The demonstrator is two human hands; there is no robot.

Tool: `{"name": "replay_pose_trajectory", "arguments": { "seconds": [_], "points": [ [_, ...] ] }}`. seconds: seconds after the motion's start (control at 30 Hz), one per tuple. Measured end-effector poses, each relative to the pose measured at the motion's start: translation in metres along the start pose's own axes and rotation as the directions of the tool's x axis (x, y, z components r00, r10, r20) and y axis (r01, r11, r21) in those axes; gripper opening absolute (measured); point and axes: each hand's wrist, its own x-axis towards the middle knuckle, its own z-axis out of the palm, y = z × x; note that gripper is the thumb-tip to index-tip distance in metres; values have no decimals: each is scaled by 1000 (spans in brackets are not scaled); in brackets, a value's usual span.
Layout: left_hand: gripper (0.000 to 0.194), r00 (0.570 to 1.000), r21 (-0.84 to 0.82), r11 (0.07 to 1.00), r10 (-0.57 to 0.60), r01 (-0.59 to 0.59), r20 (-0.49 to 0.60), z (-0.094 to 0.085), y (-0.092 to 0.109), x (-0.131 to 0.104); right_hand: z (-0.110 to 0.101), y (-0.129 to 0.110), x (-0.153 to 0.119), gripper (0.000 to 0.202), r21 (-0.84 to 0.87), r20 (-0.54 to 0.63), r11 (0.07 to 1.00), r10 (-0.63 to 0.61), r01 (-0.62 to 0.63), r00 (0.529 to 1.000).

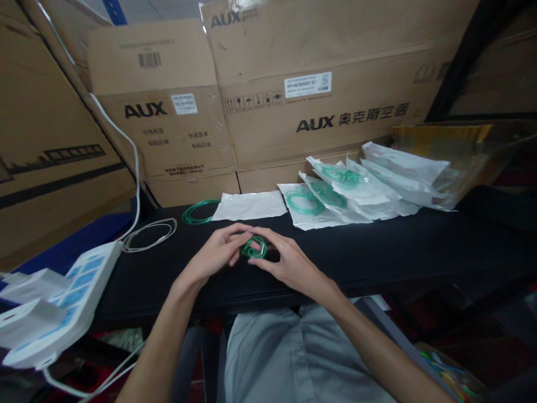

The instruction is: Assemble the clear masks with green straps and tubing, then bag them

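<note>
Between my two hands, over the black table near its front edge, is a small green coiled tube. My left hand has its fingers closed on the coil's left side. On the other side, my right hand curves its thumb and fingers around the coil. Behind my hands lies a flat white packet, with a larger green tube coil at its left end. White pouches with green tubing showing through clear film overlap to the right.
Cardboard boxes stand along the back of the black table. At the left are a white power strip with plugged-in adapters and a pale cable coil. An open box stands at the right.
</note>
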Motion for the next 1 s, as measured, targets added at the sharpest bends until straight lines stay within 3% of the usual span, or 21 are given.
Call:
{"name": "replay_pose_trajectory", "arguments": {
  "seconds": [0.07, 0.2, 0.37, 0.5, 0.63, 0.77, 0.93, 1.0],
  "points": [
    [45, 999, 76, 997, 33, -32, -15, -2, -1, 0, 0, 2, 0, 54, 8, 8, 999, 33, -33, 999],
    [40, 976, 223, 969, 140, -102, -164, -11, 8, -8, -2, 2, -1, 59, 26, 53, 992, 122, -124, 991],
    [38, 996, 383, 919, 88, -93, 31, -15, 20, -19, -2, 2, -2, 60, 33, 78, 986, 162, -165, 984],
    [35, 994, 523, 846, 70, -103, 83, -13, 16, -18, -2, 2, -1, 56, 25, 94, 986, 164, -167, 982],
    [37, 986, 526, 841, 44, -124, 162, -11, 9, -14, -2, 2, 0, 52, 7, 121, 991, 133, -135, 984],
    [29, 982, 517, 842, 77, -157, 173, -12, 6, -12, -3, 2, 0, 45, 29, 122, 990, 132, -136, 984],
    [30, 977, 497, 844, 206, -204, 52, -16, 11, -14, -3, 1, 0, 35, 52, 58, 981, 187, -190, 981],
    [33, 981, 435, 883, 196, -176, -1, -19, 13, -15, -3, 0, 1, 32, 49, 26, 980, 193, -194, 981]
  ]
}}
